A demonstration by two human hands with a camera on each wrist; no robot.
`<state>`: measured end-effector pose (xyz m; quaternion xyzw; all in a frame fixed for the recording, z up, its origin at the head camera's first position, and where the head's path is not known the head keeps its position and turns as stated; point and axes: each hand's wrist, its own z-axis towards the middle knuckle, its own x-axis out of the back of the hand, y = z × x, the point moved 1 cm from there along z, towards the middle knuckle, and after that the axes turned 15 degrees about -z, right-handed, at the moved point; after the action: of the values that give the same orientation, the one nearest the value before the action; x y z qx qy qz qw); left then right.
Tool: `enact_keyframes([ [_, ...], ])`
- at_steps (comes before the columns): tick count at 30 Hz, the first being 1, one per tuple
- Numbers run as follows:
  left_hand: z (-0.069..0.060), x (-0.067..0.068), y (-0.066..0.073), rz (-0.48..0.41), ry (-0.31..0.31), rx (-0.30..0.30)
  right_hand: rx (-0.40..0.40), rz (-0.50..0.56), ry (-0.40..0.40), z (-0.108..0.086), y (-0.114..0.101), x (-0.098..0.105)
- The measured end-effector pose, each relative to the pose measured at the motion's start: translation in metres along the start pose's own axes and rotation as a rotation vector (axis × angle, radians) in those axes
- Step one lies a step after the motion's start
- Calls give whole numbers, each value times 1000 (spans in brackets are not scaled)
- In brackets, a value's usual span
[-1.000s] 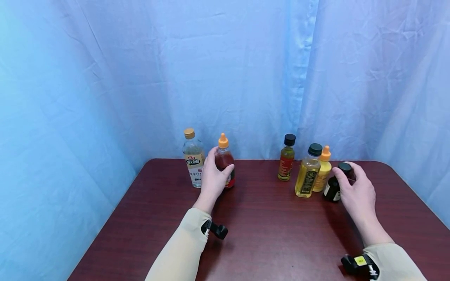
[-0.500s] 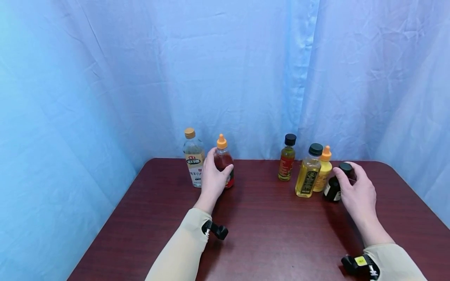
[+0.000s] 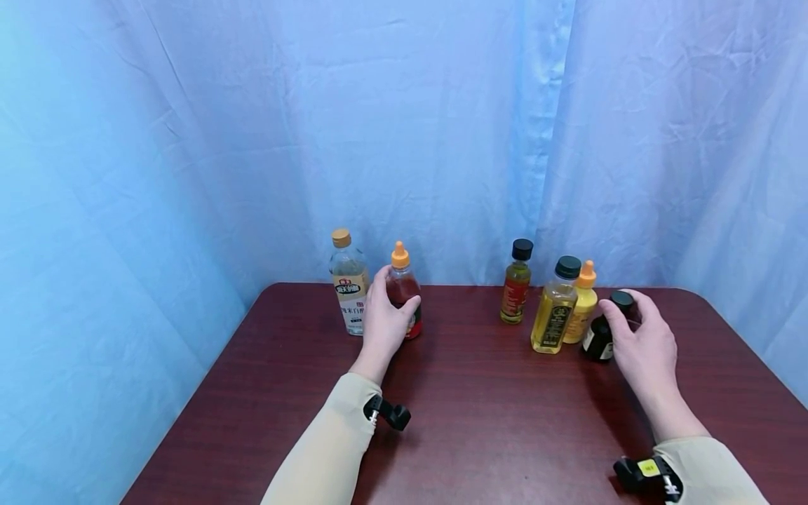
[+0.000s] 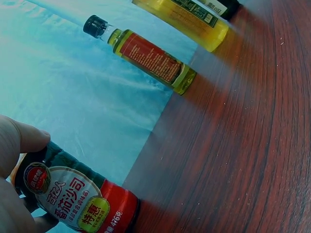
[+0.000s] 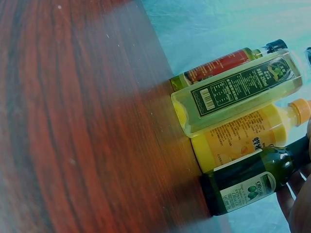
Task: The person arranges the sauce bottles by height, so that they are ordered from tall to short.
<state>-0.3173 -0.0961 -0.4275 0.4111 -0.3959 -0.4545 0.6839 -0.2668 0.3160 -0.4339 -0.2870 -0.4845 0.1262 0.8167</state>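
Dark red wood-grain table (image 3: 480,407) supports every bottle; positions below refer to the square bottle (image 3: 553,315), upright, with golden liquid and a dark green cap. Nearest, a right wrist camera (image 3: 644,471) sits in front and to the right of the square bottle; a left wrist camera (image 3: 386,414) sits in front and to the left. Right hand (image 3: 642,344), to the right of the square bottle, grips the dark bottle (image 5: 243,180) about its neck. Dark bottle: upright, nearly black-green glass, dark green cap, pale label printed with green olives. Between it and the square bottle stands the yellow bottle (image 3: 583,308), orange-tipped, set slightly behind and partly masked by the square bottle. Left hand (image 3: 385,319), well to the left of the square bottle, grips the ketchup bottle (image 4: 80,196). Ketchup bottle: upright, dark red contents, orange nozzle, label in dark green, white and red with a yellow oval. Farther left of the square bottle, the clear bottle (image 3: 349,287) has a tan cap and a beige label; the left hand overlaps its right edge. Behind and left of the square bottle stands the red-labelled bottle (image 3: 515,291), black-capped. Farthest, a pale blue curtain (image 3: 404,140) backs the square bottle.
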Motion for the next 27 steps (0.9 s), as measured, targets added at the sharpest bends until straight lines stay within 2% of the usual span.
enact_keyframes([
  [12,0,0,-1,3,-1,7,1,14,-4,0,-1,1],
  [20,-2,-2,-5,42,19,-39,1,15,-9,0,-1,1],
  [27,-4,-2,-5,45,21,-46,2,7,-11,-1,-1,1],
])
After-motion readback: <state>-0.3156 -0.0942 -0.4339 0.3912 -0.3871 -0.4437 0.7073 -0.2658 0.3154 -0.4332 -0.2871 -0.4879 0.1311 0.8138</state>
